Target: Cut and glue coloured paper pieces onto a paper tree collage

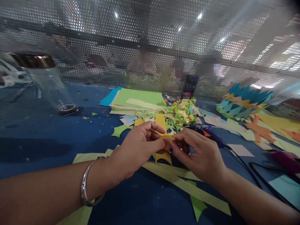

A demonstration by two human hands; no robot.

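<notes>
Between my two hands is a small curved piece of yellow paper (pixel 167 137). My left hand (pixel 142 143) pinches its left side with thumb and fingers, and a silver bangle (pixel 84 184) circles that wrist. On the right end of the same piece, the thumb and fingertips of my right hand (pixel 197 151) are closed. Yellow cut paper (pixel 160 122) lies just behind the fingers, with another yellow scrap (pixel 163 158) below them. Long pale green paper strips (pixel 187 184) run beneath my hands across the blue table.
A glass bottle (pixel 52 84) with a gold lid stands at the left. Stacked green sheets (pixel 140 97) and a heap of folded paper pieces (pixel 181 114) lie behind. A dark blue corded tool (pixel 214 136) rests at right, near a blue paper crown (pixel 243 100). Perforated metal mesh (pixel 105 47) rises behind the table.
</notes>
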